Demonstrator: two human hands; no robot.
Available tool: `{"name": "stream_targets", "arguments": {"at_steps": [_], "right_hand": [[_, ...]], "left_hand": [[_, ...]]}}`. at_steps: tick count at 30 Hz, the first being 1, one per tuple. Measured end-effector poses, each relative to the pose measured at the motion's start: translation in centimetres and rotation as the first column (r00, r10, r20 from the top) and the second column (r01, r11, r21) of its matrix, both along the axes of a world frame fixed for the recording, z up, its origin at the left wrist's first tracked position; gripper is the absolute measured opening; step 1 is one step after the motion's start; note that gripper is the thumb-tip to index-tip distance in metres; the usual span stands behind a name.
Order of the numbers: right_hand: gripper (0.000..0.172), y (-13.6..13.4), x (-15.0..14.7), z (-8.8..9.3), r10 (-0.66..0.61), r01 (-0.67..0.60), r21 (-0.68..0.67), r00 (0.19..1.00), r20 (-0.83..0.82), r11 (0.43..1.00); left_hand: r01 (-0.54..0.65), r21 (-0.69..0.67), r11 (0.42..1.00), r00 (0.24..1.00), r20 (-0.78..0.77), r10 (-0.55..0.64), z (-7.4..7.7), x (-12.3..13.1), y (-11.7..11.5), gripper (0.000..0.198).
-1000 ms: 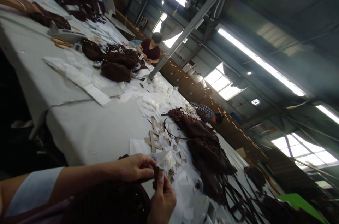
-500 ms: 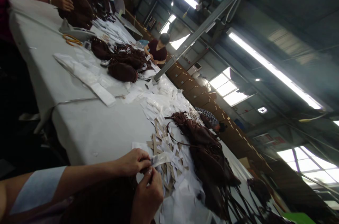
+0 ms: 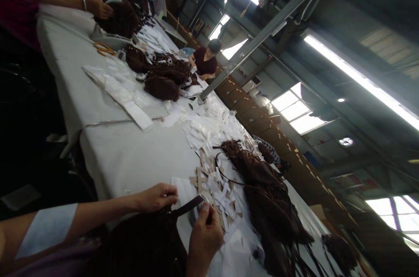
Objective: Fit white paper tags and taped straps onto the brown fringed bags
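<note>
A dark brown bag (image 3: 140,246) lies low in front of me, against the table's near edge. From it a dark strap (image 3: 189,205) stretches up to the right. My right hand (image 3: 206,231) pinches the strap's far end together with a bit of clear wrapping. My left hand (image 3: 162,197) is closed at the strap's other side, near the bag; what its fingers hold is too small to make out. White paper and grey-brown card strips (image 3: 204,172) lie just beyond my hands.
Brown fringed bags (image 3: 268,189) are heaped at right on the white table (image 3: 131,154). More bags (image 3: 163,87) and orange scissors (image 3: 104,49) lie farther off. A person's hand (image 3: 101,8) touches a bag at upper left; another person (image 3: 206,59) sits across. A metal post (image 3: 242,52) rises from the table.
My hands have moved apart, the right one to the right, and the dark strap now shows stretched between them. The whole view has shifted slightly.
</note>
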State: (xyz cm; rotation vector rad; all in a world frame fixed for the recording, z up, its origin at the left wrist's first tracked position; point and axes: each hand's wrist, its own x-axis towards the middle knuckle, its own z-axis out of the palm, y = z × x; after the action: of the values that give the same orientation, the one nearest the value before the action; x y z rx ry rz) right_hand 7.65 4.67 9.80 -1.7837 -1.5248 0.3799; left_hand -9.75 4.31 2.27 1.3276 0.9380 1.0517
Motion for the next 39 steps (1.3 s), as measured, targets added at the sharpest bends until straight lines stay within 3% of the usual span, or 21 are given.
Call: {"name": "stream_targets", "arguments": {"at_steps": [4, 7, 10, 13, 16, 19, 21, 27, 32, 36, 39], "right_hand": [[0.035, 0.5, 0.0, 0.5, 0.045, -0.047, 0.044, 0.998, 0.053, 0.998], [0.035, 0.1, 0.0, -0.4, 0.057, -0.068, 0.081, 0.989, 0.138, 0.994], [0.035, -1.3, -0.6, -2.9, 0.151, -0.192, 0.153, 0.959, 0.242, 0.969], [0.037, -3.2, -1.4, -6.1, 0.263, -0.352, 0.231, 0.902, 0.343, 0.907], [0.035, -4.3, -1.5, -8.2, 0.272, -0.386, 0.258, 0.881, 0.388, 0.886], [0.032, -4.3, -1.1, -8.6, 0.276, -0.394, 0.258, 0.877, 0.393, 0.882], [0.031, -4.1, -0.9, -8.3, 0.281, -0.398, 0.269, 0.879, 0.385, 0.877], [0.029, -4.0, -0.9, -7.6, 0.294, -0.395, 0.245, 0.885, 0.362, 0.886], [0.031, -4.6, -0.8, -8.6, 0.299, -0.409, 0.229, 0.868, 0.397, 0.884], [0.030, -6.4, -1.1, -10.5, 0.316, -0.430, 0.244, 0.862, 0.397, 0.869], [0.027, -7.7, -1.3, -11.9, 0.311, -0.430, 0.275, 0.868, 0.387, 0.860]], "left_hand": [[0.046, 0.061, 0.997, 0.998, -0.037, -0.044, 0.9, -0.1, -0.4, 0.031], [0.056, 0.162, 0.985, 0.996, -0.084, -0.042, 0.5, -0.2, -1.5, 0.022], [0.006, 0.125, 0.992, 0.998, -0.058, 0.002, -0.3, 0.0, -2.2, 0.018], [-0.043, 0.065, 0.997, 0.999, -0.010, 0.044, -1.0, 0.2, -2.3, 0.017], [-0.086, 0.015, 0.996, 0.996, 0.008, 0.086, -1.0, 0.4, -2.3, 0.018], [-0.179, -0.038, 0.983, 0.984, -0.029, 0.178, -0.3, 0.6, -2.3, 0.025], [-0.225, 0.018, 0.974, 0.970, -0.086, 0.226, 0.5, 0.6, -2.2, 0.023], [-0.164, 0.175, 0.971, 0.955, -0.218, 0.200, 1.4, 0.4, -1.4, 0.015], [-0.113, 0.312, 0.943, 0.955, -0.230, 0.190, -0.3, -0.1, -2.4, 0.020], [-0.138, 0.366, 0.920, 0.939, -0.248, 0.239, -2.4, -0.3, -5.0, 0.022], [-0.171, 0.361, 0.917, 0.912, -0.294, 0.286, -2.8, -0.5, -7.0, 0.021]]}}
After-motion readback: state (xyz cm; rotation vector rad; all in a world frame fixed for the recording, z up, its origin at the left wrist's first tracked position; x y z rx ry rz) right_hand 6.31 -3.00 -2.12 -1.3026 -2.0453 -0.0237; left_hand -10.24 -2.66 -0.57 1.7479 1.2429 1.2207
